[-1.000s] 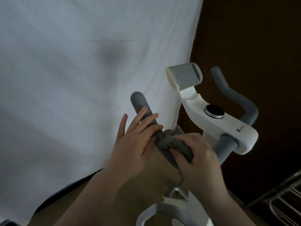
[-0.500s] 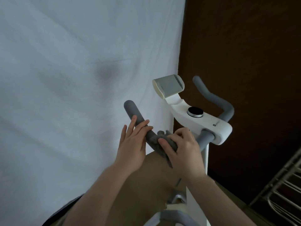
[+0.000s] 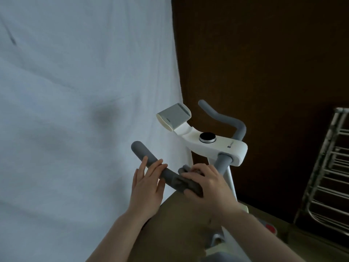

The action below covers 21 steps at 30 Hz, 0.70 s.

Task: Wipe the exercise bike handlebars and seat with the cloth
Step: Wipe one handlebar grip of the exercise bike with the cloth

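The white exercise bike's console (image 3: 217,146) carries a round black knob (image 3: 207,137) and a tilted grey holder (image 3: 174,117). Two grey foam handlebars stick out from it. My left hand (image 3: 148,183) rests on the left handlebar (image 3: 145,155), fingers fairly straight over the foam. My right hand (image 3: 204,184) grips a grey cloth (image 3: 186,183) wrapped round the same bar, nearer the console. The right handlebar (image 3: 223,118) is untouched. The seat is not clearly in view.
A white sheet (image 3: 75,101) hangs close on the left, right behind the left handlebar. A dark brown wall (image 3: 264,63) stands behind the bike. A metal wire rack (image 3: 328,176) leans at the right edge. The bike's white post (image 3: 231,178) drops toward the floor.
The view has pulled back and shifted, so the bike sits lower and farther right. Both hands stay on the left handlebar; the right hand with the cloth has slid slightly along it.
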Tool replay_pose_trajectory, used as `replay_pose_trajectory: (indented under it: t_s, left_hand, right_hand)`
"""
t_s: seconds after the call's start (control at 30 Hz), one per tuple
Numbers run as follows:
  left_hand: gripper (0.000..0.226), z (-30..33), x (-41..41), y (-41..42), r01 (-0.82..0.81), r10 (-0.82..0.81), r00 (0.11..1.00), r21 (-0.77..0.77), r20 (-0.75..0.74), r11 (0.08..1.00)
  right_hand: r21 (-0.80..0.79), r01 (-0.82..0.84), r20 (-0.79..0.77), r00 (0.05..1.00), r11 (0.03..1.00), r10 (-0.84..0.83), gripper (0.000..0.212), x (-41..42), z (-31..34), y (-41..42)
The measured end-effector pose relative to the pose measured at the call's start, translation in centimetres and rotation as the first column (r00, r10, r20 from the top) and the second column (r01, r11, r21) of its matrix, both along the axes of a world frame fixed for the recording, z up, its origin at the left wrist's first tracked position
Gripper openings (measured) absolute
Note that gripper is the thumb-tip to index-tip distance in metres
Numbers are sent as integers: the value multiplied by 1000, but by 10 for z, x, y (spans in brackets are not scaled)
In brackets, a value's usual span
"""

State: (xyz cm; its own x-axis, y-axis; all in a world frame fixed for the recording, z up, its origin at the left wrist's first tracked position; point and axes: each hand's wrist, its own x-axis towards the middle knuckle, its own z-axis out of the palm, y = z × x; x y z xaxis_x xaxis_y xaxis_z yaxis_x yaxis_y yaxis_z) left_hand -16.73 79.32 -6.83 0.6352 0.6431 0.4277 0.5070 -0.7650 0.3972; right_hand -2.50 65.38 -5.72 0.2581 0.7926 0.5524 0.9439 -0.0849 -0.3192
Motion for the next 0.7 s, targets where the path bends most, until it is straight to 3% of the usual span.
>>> replay_pose_trajectory:
  t_s: [0.1, 0.17, 0.37, 0.57, 0.7]
  left_hand:
    - [38, -6, -1, 9, 39, -40, 999, 60, 22, 997]
    - [41, -7, -4, 17, 92, -95, 995, 112, 23, 990]
    - [31, -1, -10, 51, 267, -285, 957, 212, 58, 940]
    - [31, 3, -13, 80, 453, -481, 875, 267, 50, 851]
    - [31, 0, -13, 91, 514, -556, 828, 294, 76, 806]
  right_hand:
    - [-362, -74, 70, 992, 929, 107, 72, 14, 10, -18]
    - [-419, -76, 81, 989, 905, 121, 75, 16, 20, -18]
    - [-253, -69, 1, 997, 965, 71, 64, -9, 18, 14]
    - [59, 260, 28, 965, 964, -262, 52, -30, -19, 25]
    - [148, 316, -23, 948, 937, -316, 47, -56, -23, 58]
